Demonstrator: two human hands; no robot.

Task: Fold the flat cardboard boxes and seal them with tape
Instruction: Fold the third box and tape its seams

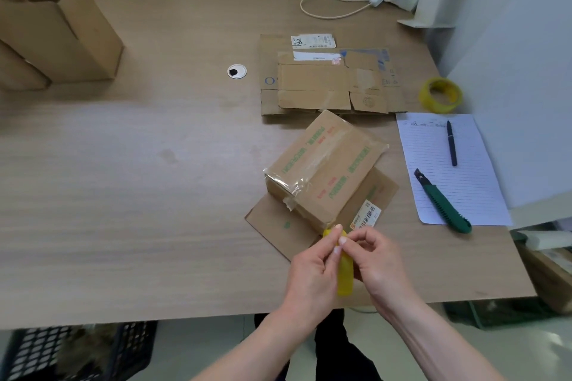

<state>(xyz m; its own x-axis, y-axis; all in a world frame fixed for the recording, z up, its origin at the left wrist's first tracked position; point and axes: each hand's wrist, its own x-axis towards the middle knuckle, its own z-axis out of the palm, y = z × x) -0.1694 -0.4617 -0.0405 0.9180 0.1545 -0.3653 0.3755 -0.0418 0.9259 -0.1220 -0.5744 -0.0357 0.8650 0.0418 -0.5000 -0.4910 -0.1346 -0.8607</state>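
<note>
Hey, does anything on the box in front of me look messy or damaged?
Yes. The folded box has clear tape bunched and wrinkled at its left end, with a loose torn flap hanging off the corner rather than lying flat.

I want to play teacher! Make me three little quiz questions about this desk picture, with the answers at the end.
1. True or false: the green utility knife lies on the lined paper.
2. What do the left hand and the right hand hold between them?
A. a black pen
B. a yellow tape roll
C. a white cable
3. Fill in: the taped box rests on a piece of flat ____.

Key
1. True.
2. B. Both hands grip the yellow tape roll, and the fingers pinch at its top edge. A second yellow roll sits beyond the paper; the black pen lies on the paper.
3. Cardboard.
</note>
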